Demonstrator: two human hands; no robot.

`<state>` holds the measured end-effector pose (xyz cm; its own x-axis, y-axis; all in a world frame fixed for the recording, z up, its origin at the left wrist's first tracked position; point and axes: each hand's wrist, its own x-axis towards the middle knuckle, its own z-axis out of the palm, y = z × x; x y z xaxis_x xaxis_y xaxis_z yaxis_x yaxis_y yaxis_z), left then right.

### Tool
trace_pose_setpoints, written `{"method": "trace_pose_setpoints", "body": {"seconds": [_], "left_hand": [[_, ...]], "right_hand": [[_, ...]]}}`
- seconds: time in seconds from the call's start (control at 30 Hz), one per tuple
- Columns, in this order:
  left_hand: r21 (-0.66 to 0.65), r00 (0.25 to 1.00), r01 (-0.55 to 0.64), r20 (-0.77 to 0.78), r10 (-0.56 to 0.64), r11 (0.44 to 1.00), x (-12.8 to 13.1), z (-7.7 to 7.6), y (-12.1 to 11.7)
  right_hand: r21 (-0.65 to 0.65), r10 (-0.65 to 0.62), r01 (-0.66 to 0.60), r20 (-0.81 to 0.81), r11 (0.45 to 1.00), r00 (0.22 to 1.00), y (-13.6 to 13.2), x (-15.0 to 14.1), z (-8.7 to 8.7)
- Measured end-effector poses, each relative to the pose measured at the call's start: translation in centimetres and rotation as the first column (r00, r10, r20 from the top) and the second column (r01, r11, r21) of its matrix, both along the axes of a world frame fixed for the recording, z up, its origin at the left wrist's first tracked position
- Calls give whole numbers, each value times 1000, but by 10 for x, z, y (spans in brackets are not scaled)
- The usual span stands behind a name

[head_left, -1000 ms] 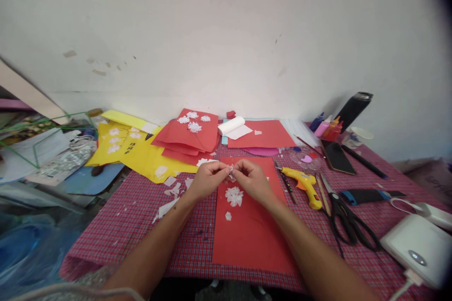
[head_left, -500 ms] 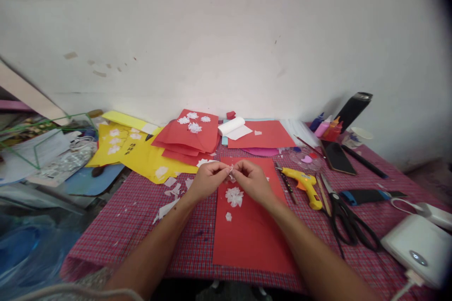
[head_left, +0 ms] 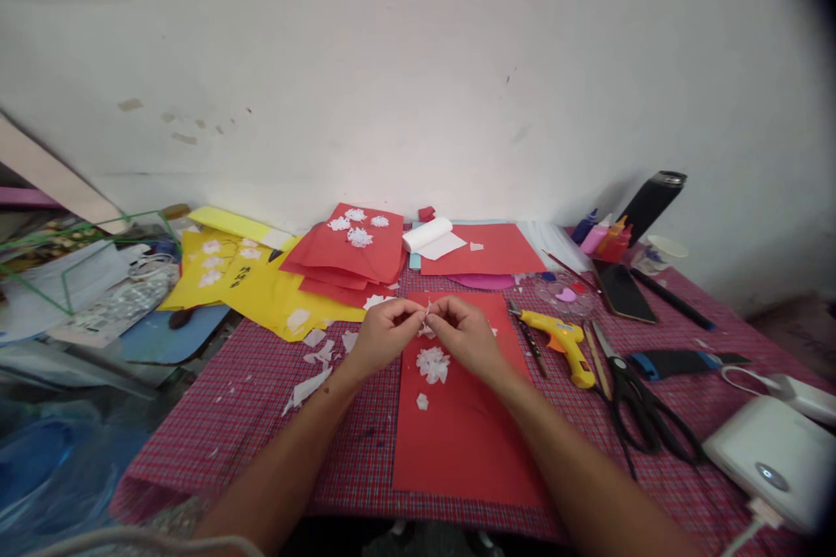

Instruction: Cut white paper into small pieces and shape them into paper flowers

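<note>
My left hand point(head_left: 390, 329) and my right hand point(head_left: 465, 331) meet fingertip to fingertip above the upper part of a red paper sheet point(head_left: 470, 444). Both are closed in a pinch on a small piece of white paper point(head_left: 428, 311), mostly hidden by the fingers. Just below them on the sheet lies a ruffled white paper flower point(head_left: 433, 365). Nearer to me is a tiny white paper piece point(head_left: 422, 401). Left of the sheet, torn white paper scraps point(head_left: 319, 353) are scattered on the checked cloth point(head_left: 261, 426).
To the right lie a yellow glue gun point(head_left: 562, 339), black scissors point(head_left: 646, 409), a utility knife point(head_left: 685, 362), a phone point(head_left: 623, 290) and a white box point(head_left: 774, 461). Red folded cards point(head_left: 353, 257), a white paper roll point(head_left: 429, 235) and yellow paper point(head_left: 274, 291) sit toward the wall.
Both hands stay in almost the same place, still pinching the white paper piece. Only the fingertips have shifted slightly.
</note>
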<state>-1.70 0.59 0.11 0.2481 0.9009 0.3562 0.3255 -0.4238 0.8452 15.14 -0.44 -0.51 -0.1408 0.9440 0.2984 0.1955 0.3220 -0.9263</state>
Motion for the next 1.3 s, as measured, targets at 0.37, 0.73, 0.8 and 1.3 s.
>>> {"method": "trace_pose_setpoints", "body": {"seconds": [0.37,0.73,0.8,1.3], "left_hand": [[322,978,-6,-197,73,947,2,0,-3],[352,975,-17,-201,93,936,2,-1,-3],[347,978,-28,-186,99,938,2,-1,-2],[368,977,-17,-191,94,930,1,-4,-1]], "right_hand": [[28,-9,8,31,1000,999,3,2,-6],[25,-15,14,38,1000,999,4,2,-7],[20,-6,6,22,1000,1000,3,2,-6],[9,-17,16,26,1000,1000,1,1,-4]]}}
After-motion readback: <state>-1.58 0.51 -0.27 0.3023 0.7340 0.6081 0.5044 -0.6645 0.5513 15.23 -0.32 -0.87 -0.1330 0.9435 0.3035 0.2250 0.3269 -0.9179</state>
